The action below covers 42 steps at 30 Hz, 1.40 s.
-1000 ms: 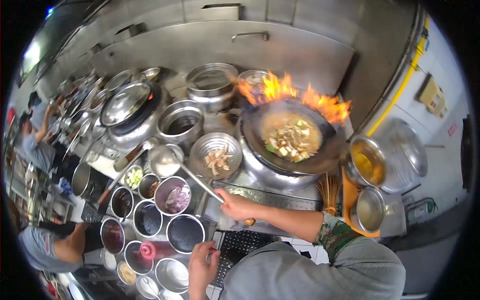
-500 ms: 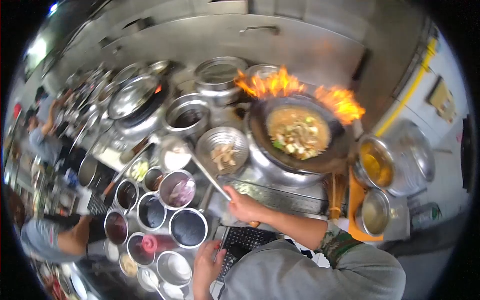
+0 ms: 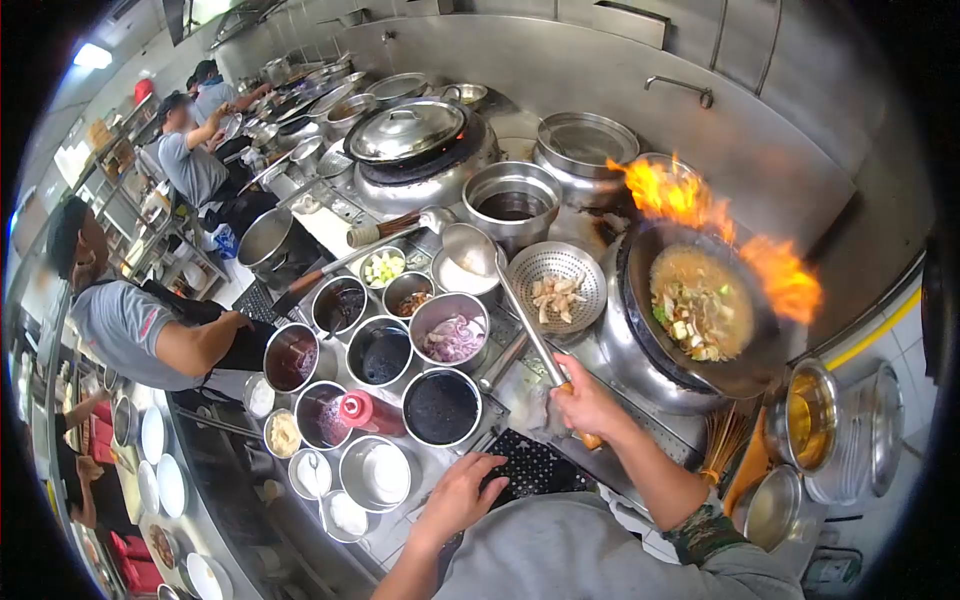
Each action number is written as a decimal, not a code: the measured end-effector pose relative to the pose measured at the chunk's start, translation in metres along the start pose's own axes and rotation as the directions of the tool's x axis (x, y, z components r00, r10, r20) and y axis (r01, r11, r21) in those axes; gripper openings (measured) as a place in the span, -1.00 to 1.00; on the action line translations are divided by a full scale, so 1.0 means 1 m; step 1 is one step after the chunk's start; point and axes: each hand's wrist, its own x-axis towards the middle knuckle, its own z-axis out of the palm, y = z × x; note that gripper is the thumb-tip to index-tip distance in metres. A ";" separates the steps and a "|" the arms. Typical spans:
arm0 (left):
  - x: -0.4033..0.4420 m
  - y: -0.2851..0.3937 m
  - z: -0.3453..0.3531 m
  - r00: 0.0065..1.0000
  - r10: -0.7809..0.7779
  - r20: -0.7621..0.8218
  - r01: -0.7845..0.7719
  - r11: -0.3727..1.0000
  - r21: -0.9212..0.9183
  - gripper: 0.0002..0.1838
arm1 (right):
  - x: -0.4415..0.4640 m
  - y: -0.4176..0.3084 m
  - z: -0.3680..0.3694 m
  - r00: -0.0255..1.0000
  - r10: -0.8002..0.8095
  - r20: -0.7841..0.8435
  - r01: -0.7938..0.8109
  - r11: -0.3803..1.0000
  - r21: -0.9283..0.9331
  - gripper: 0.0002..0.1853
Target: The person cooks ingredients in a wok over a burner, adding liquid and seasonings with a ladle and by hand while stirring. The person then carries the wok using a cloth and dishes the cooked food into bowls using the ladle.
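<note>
My right hand (image 3: pixel 590 405) is wrapped round the wooden handle of a long metal ladle (image 3: pixel 528 322). The ladle's bowl hangs over a pot of white powder or paste (image 3: pixel 478 282), partly hiding it; whether they touch I cannot tell. My left hand (image 3: pixel 462 495) is empty with fingers apart, near the counter's front edge, below a pot of dark liquid (image 3: pixel 440 407). To the right, a wok (image 3: pixel 755 350) holds vegetables and pale chunks in brownish broth (image 3: pixel 700 300), with flames (image 3: pixel 690 200) rising behind it. Beside it, a perforated strainer (image 3: pixel 580 262) holds pale pieces.
Several seasoning pots, one with sliced onion (image 3: pixel 452 338), and a red squeeze bottle (image 3: pixel 370 412) crowd the counter. A lidded wok (image 3: pixel 410 135) stands behind. Bowls (image 3: pixel 808 415) and a bamboo brush (image 3: pixel 725 440) are at right. Co-workers (image 3: pixel 150 320) stand at left.
The view has swung left, so the stove and pots appear farther right. My left hand's fingers are more stretched out. My right hand still grips the ladle; flames still burn behind the wok.
</note>
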 end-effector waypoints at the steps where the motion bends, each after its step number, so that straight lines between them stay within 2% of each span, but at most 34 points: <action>1: 0.000 0.000 0.001 1.000 0.005 0.017 -0.005 1.000 0.015 -0.71 | 0.002 0.003 0.003 1.000 -0.002 0.003 0.002 1.000 -0.007 -0.40; 5: -0.001 0.007 -0.001 1.000 0.031 0.004 -0.031 1.000 0.000 -0.72 | 0.000 0.006 0.000 0.998 0.010 0.057 -0.013 0.998 0.053 -0.47; 7: -0.003 0.007 0.001 1.000 0.005 -0.009 -0.005 1.000 -0.017 -0.72 | -0.002 0.007 -0.007 0.998 0.021 0.059 -0.031 0.987 0.160 -0.45; 8: -0.005 0.008 0.002 1.000 0.023 0.006 -0.023 0.999 -0.024 -0.72 | -0.002 0.010 0.000 0.999 0.035 0.001 -0.035 0.996 0.078 -0.42; 10: -0.006 0.011 0.006 0.999 -0.039 0.021 0.038 0.999 0.013 -0.70 | -0.001 0.008 0.007 1.000 -0.004 0.001 0.004 1.000 -0.006 -0.40; 11: -0.007 0.009 0.010 0.998 0.008 0.065 -0.008 1.000 0.006 -0.70 | 0.002 0.012 0.005 0.999 0.015 0.048 -0.014 1.000 -0.022 -0.40; 13: -0.011 0.000 0.019 0.998 0.049 0.050 -0.051 0.997 0.055 -0.69 | -0.005 0.003 -0.008 0.996 -0.014 0.094 0.012 1.000 0.020 -0.41; 14: -0.010 0.001 0.023 0.992 0.088 0.091 -0.093 0.995 0.047 -0.69 | -0.007 0.001 -0.012 0.995 -0.019 0.094 0.011 0.996 0.085 -0.43; 15: -0.011 0.002 0.026 0.993 0.034 0.114 -0.037 0.999 0.024 -0.69 | -0.012 -0.005 -0.011 0.999 0.013 0.053 -0.014 1.000 0.026 -0.44; 16: -0.013 0.002 0.028 0.991 -0.029 0.131 0.028 1.000 0.007 -0.69 | -0.006 0.003 -0.003 0.998 -0.057 -0.006 0.056 0.993 -0.108 -0.45; 17: -0.014 -0.001 0.032 0.989 -0.013 0.149 0.012 1.000 0.009 -0.69 | 0.001 0.016 0.003 0.990 -0.131 -0.046 0.116 0.963 -0.244 -0.46; 19: -0.014 -0.009 0.039 0.963 -0.042 0.265 0.026 0.998 0.063 -0.69 | 0.004 0.021 0.004 0.988 -0.151 -0.035 0.139 0.964 -0.229 -0.46; 20: -0.015 -0.012 0.040 0.961 -0.041 0.273 0.021 0.997 0.075 -0.69 | 0.006 0.024 0.004 0.985 -0.173 -0.006 0.167 0.961 -0.219 -0.46; 21: -0.015 -0.013 0.041 0.950 -0.094 0.296 0.086 0.995 0.041 -0.70 | 0.000 0.016 -0.001 0.984 -0.177 -0.013 0.171 0.963 -0.208 -0.46; 22: -0.014 -0.016 0.042 0.936 -0.146 0.319 0.153 0.988 0.004 -0.71 | -0.012 0.003 -0.009 0.994 -0.111 0.009 0.111 0.979 -0.173 -0.45; 23: -0.015 -0.020 0.043 0.935 -0.146 0.323 0.151 0.988 0.010 -0.71 | -0.019 -0.004 -0.014 0.998 -0.042 0.036 0.047 0.989 -0.141 -0.45; 24: -0.015 -0.024 0.044 0.937 -0.165 0.308 0.154 0.986 0.060 -0.69 | -0.012 0.007 -0.009 0.999 -0.041 0.036 0.046 0.990 -0.136 -0.45; 26: -0.022 -0.042 0.052 0.938 -0.193 0.289 0.166 0.979 0.117 -0.66 | 0.006 0.036 0.008 0.969 -0.227 -0.097 0.187 0.932 -0.311 -0.42; 29: -0.028 -0.073 0.063 0.916 -0.236 0.323 0.186 0.966 0.178 -0.64 | 0.005 0.029 -0.003 0.991 -0.134 0.015 0.133 0.958 -0.255 -0.42; 31: -0.029 -0.079 0.064 0.831 -0.366 0.420 0.323 0.931 0.173 -0.64 | -0.008 0.017 -0.012 0.989 -0.145 0.037 0.149 0.961 -0.232 -0.40; 33: -0.038 -0.107 0.075 0.810 -0.411 0.419 0.349 0.911 0.220 -0.65 | -0.012 0.015 -0.010 0.993 -0.119 -0.013 0.114 0.974 -0.197 -0.40; 34: -0.043 -0.117 0.080 0.787 -0.446 0.425 0.364 0.893 0.264 -0.65 | -0.003 0.025 -0.001 0.960 -0.269 -0.079 0.241 0.936 -0.257 -0.41; 35: -0.048 -0.127 0.084 0.786 -0.466 0.407 0.391 0.884 0.257 -0.65 | 0.001 0.037 0.002 0.961 -0.272 -0.047 0.251 0.933 -0.258 -0.41; 37: -0.051 -0.141 0.090 0.753 -0.343 0.561 0.226 0.936 0.269 -0.64 | -0.002 0.023 -0.004 0.991 -0.132 0.029 0.134 0.986 -0.096 -0.42; 39: -0.062 -0.186 0.115 0.756 -0.396 0.522 0.268 0.914 0.305 -0.63 | -0.005 0.032 -0.009 0.976 -0.212 0.052 0.214 0.977 -0.025 -0.40; 41: -0.072 -0.218 0.137 0.674 -0.350 0.650 0.341 0.929 0.146 -0.60 | -0.022 0.008 -0.012 0.995 -0.065 0.070 0.059 0.995 0.075 -0.39; 42: -0.077 -0.230 0.150 0.673 -0.390 0.628 0.399 0.907 0.136 -0.56 | -0.018 0.008 -0.008 0.997 -0.056 0.052 0.053 0.997 0.054 -0.39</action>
